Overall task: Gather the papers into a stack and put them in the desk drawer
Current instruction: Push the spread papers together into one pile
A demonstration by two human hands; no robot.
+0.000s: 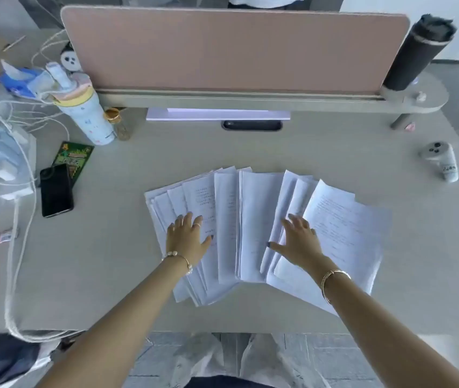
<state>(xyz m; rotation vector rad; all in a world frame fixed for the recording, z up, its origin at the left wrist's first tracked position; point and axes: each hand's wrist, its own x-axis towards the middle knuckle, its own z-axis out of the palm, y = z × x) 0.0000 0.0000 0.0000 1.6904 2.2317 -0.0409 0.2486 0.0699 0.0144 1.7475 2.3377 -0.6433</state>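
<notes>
Papers (253, 217) lie fanned across the middle of the table (110, 275). Left hand (186, 239) and right hand (298, 242) both press flat on them, fingers spread, gripping nothing.

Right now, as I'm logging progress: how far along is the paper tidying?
Nothing looks finished. The papers lie fanned across the desk, not stacked. In hand: the left hand and right hand rest flat on them, apparently starting to gather. Left: squaring the stack and putting it away; no drawer is visible.
</notes>
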